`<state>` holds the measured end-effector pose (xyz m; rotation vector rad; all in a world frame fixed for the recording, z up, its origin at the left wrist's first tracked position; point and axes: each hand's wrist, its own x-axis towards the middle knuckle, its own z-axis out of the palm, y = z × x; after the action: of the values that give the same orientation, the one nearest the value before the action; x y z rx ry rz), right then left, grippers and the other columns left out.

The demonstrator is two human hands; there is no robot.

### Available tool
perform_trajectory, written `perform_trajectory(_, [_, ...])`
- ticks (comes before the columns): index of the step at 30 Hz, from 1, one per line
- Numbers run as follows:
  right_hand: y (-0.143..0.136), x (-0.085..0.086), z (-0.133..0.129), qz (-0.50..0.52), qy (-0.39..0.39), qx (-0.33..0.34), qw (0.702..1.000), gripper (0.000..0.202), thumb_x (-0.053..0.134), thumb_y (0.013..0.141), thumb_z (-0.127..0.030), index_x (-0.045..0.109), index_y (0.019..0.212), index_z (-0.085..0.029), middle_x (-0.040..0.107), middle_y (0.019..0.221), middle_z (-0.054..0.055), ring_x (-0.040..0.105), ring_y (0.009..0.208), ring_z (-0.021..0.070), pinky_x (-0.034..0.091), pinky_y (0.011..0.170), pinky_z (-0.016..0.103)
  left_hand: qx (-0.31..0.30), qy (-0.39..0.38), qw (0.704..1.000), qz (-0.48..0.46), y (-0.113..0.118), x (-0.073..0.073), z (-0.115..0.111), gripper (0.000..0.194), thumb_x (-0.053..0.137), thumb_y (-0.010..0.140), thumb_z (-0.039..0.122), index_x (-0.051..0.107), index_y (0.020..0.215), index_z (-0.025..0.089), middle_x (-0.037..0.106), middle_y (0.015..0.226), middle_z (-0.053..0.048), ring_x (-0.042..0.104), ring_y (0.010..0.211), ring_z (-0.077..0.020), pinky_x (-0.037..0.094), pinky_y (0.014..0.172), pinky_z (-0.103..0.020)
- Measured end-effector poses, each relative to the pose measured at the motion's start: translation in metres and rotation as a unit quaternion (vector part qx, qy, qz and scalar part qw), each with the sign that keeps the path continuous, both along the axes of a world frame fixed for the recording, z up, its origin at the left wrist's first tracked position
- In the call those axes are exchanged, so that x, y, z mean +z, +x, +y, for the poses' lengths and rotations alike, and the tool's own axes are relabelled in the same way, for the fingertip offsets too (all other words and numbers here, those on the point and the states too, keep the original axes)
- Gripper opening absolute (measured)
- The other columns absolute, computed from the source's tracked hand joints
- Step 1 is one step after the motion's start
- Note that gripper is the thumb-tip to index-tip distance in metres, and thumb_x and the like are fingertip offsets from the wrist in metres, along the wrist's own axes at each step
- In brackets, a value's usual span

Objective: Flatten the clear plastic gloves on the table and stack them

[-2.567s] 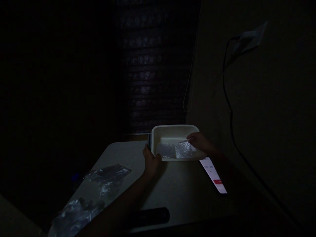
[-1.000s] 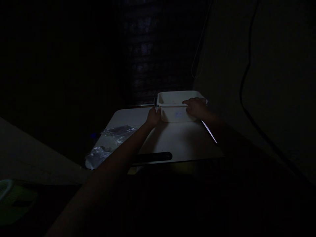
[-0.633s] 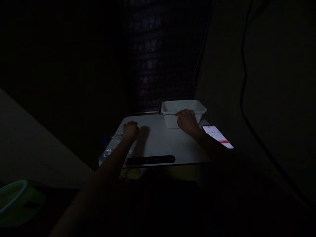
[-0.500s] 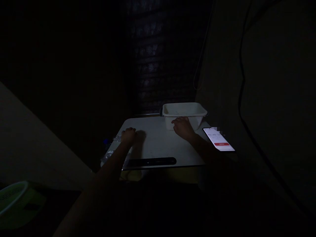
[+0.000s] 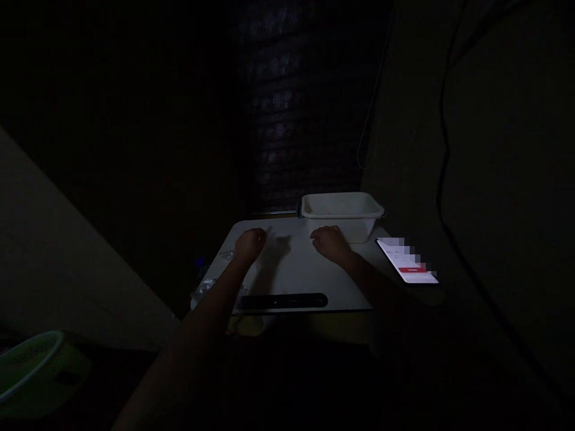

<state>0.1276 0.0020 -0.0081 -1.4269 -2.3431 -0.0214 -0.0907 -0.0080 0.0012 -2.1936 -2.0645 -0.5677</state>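
Note:
My left hand [image 5: 250, 245] is closed above the left half of a white tabletop [image 5: 291, 269]. A faint, see-through scrap shows by its fingertips, too dim to name. Crumpled clear plastic [image 5: 205, 288] lies at the table's left edge, beside my left forearm. My right hand [image 5: 330, 242] hovers in front of a white plastic tub [image 5: 362, 228], its fingers loosely bent and somewhat apart, with nothing visible in them. The tub stands at the back right of the table.
A lit phone [image 5: 406, 263] lies at the table's right edge. Along the front edge runs a dark slot [image 5: 283, 301]. A green basket [image 5: 49, 371] stands low on the left. A dark cable [image 5: 442, 179] hangs along the right wall. The room is very dim.
My left hand has moved right, away from the clear plastic at the table's edge, and is now closed. The right hand stays by the tub. The whole view has shifted slightly.

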Motion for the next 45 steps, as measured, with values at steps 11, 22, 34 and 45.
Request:
perform_trajectory(11, [-0.031, 0.007, 0.008, 0.261, -0.196, 0.102, 0.94, 0.016, 0.053, 0.059, -0.011, 0.062, 0.071, -0.012, 0.063, 0.07, 0.001, 0.056, 0.068, 0.0123, 0.04, 0.06, 0.02, -0.123, 0.072, 0.947, -0.288, 0.036, 0.026, -0.013, 0.015, 0.05, 0.068, 0.025, 0.06, 0.07, 0.014, 0.063, 0.074, -0.002, 0.057, 0.069, -0.0138, 0.042, 0.065, -0.023])
perform_trajectory(22, [0.02, -0.004, -0.003, 0.392, -0.342, -0.002, 0.854, 0.019, 0.057, 0.06, -0.029, 0.054, 0.049, -0.014, 0.053, 0.044, -0.002, 0.05, 0.044, 0.0084, 0.037, 0.045, 0.018, 0.02, -0.009, 0.902, -0.431, 0.081, -0.041, 0.02, 0.004, 0.05, 0.067, 0.014, 0.047, 0.07, 0.015, 0.055, 0.061, 0.001, 0.055, 0.059, -0.0106, 0.042, 0.055, -0.022])
perform_trajectory(34, [0.053, -0.023, 0.003, 0.49, -0.289, -0.043, 0.821, 0.005, 0.055, 0.048, -0.018, 0.059, 0.05, -0.016, 0.055, 0.046, -0.002, 0.048, 0.048, 0.0095, 0.037, 0.049, 0.022, -0.047, -0.112, 0.884, -0.451, 0.116, -0.042, 0.021, 0.02, 0.055, 0.058, 0.005, 0.058, 0.077, 0.012, 0.059, 0.068, -0.002, 0.054, 0.067, -0.0121, 0.041, 0.063, -0.022])
perform_trajectory(45, [0.059, -0.015, 0.0, 0.583, -0.315, 0.046, 0.748, 0.011, 0.056, 0.05, -0.027, 0.06, 0.056, -0.018, 0.06, 0.066, 0.002, 0.054, 0.065, 0.0149, 0.041, 0.058, 0.026, -0.207, -0.248, 0.775, -0.543, 0.121, -0.025, 0.003, 0.03, 0.051, 0.06, 0.007, 0.058, 0.089, 0.014, 0.06, 0.085, -0.003, 0.054, 0.073, -0.0111, 0.04, 0.068, -0.022])
